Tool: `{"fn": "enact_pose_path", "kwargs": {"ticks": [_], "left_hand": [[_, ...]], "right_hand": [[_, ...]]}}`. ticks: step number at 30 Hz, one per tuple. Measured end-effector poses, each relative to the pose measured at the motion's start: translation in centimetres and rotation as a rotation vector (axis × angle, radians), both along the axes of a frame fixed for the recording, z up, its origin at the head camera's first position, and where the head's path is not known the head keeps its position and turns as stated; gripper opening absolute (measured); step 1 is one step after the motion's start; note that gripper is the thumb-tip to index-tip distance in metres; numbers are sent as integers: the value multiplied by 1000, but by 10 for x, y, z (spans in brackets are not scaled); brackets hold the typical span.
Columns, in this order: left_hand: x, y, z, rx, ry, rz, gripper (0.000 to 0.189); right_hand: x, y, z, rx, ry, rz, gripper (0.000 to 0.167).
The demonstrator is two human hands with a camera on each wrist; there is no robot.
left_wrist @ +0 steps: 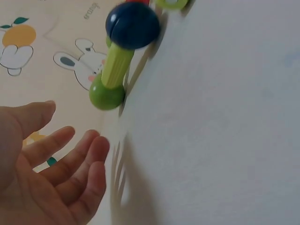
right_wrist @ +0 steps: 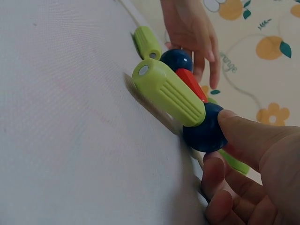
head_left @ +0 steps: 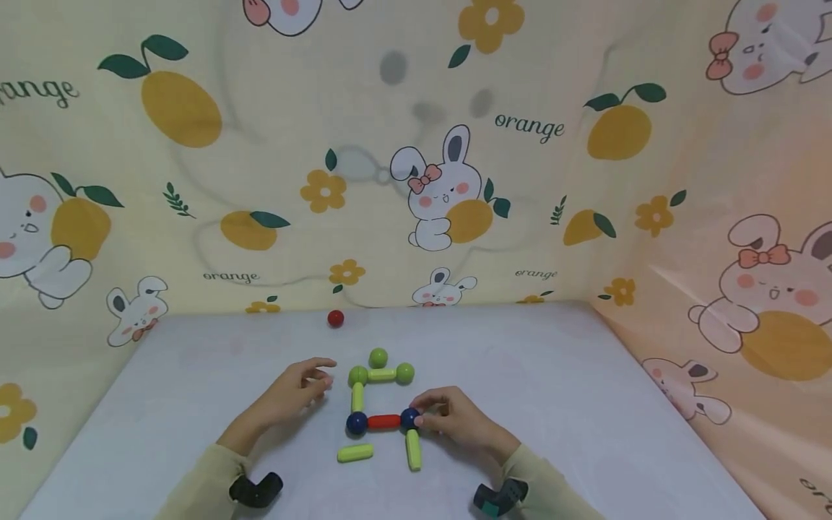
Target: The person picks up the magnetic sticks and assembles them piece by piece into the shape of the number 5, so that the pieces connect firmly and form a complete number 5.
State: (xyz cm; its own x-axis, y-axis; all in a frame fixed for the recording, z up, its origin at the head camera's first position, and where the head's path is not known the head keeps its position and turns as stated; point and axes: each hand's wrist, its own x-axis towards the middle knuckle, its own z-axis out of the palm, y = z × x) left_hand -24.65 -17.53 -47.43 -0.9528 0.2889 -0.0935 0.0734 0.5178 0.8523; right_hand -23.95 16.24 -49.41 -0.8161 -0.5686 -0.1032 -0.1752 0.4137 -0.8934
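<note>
My right hand pinches a dark blue ball between thumb and fingers. Joined to that ball are a red rod and a green rod that points toward me. At the red rod's other end sits a second blue ball, from which another green rod runs back to a green ball. My left hand hovers left of this build with its fingers loosely bent and nothing in them; its palm shows in the left wrist view.
A further green rod links the corner ball to a green ball. Just behind lies a separate green ball. One loose green rod rests in front. Near the white table's back edge sits a red ball.
</note>
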Motion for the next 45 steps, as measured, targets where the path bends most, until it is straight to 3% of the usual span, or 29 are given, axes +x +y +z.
{"fn": "enact_pose_path", "kwargs": {"ticks": [7,19,27,37,45], "left_hand": [[-20,-1,4,-31,43,110,39],[-60,6,0,-52,125,268,39],[-86,11,-5,-29,3,316,51],[-105,8,-7,-146,59,211,58],[-109,14,-3,-295,55,143,60]], "right_hand": [[-2,0,-2,-4,2,8,26],[1,-1,-7,-27,-16,16,26],[1,-2,-6,-15,-34,-1,25],[0,-2,-3,-27,-38,-8,24],[-1,0,-1,-29,-17,-5,24]]}}
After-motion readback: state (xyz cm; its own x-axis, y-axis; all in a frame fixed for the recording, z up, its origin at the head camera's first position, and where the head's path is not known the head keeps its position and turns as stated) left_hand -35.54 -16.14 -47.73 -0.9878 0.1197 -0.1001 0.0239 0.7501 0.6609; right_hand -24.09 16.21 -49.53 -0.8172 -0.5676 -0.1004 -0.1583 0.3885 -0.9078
